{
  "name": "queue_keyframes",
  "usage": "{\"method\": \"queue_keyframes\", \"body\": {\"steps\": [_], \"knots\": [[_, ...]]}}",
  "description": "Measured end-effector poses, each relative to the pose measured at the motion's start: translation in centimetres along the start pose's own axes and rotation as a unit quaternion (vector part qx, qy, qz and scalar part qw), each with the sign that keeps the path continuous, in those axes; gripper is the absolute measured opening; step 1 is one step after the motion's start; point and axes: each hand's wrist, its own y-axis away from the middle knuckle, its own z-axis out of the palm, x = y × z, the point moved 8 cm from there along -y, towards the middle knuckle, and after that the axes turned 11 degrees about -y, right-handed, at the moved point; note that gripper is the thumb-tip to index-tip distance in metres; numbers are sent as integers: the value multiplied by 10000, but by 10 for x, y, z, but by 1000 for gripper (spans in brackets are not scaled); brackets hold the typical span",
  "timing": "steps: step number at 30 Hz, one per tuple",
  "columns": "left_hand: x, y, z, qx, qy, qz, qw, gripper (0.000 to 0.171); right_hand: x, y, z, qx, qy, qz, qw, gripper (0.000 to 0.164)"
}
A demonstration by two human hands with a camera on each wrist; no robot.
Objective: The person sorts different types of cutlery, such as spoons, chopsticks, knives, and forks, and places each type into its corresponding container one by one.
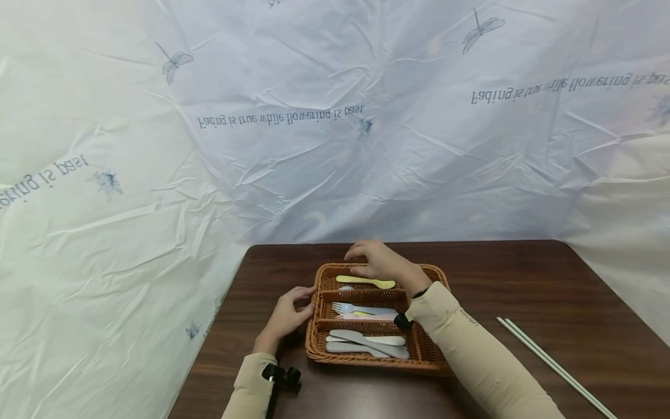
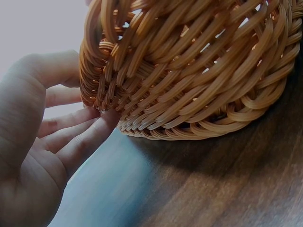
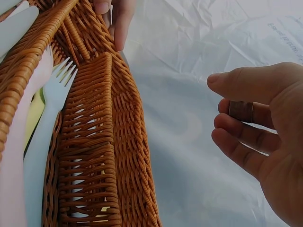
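Note:
A brown wicker basket (image 1: 415, 365) with dividers sits on the dark wooden table. My left hand (image 1: 287, 314) is at its left end, with extended fingers touching the woven outer wall (image 2: 189, 94). Over the far rim hovers my right hand (image 1: 381, 259), fingers loosely bent and nothing in them; a ring (image 3: 240, 111) shows on one finger. Below that hand, a yellow spoon (image 1: 364, 281) lies in the far compartment. In the middle compartment are a light blue fork (image 3: 57, 90) and pink and yellow pieces. Grey and white knives (image 1: 366, 342) fill the front compartment.
Two long pale green sticks (image 1: 555, 364) lie on the table (image 1: 497, 279) to the right of the basket. A wrinkled white sheet (image 1: 314, 157) with printed words and dragonflies hangs behind and along the sides of the table.

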Motion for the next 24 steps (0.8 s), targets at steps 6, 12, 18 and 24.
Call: {"method": "queue_keyframes", "body": {"steps": [6,12,18,24], "knots": [[-2,0,0,-1,-57,-50,10000,40,3,4,-1,-5,-54,117,9999,31],[-3,-1,1,-4,-76,14,10000,40,5,9,-3,37,-47,169,9998,31],[-3,0,2,20,-93,46,9999,40,4,19,-9,121,-14,289,9995,31],[-3,-1,1,48,-121,49,9999,40,7,32,-18,279,36,376,9989,31]]}}
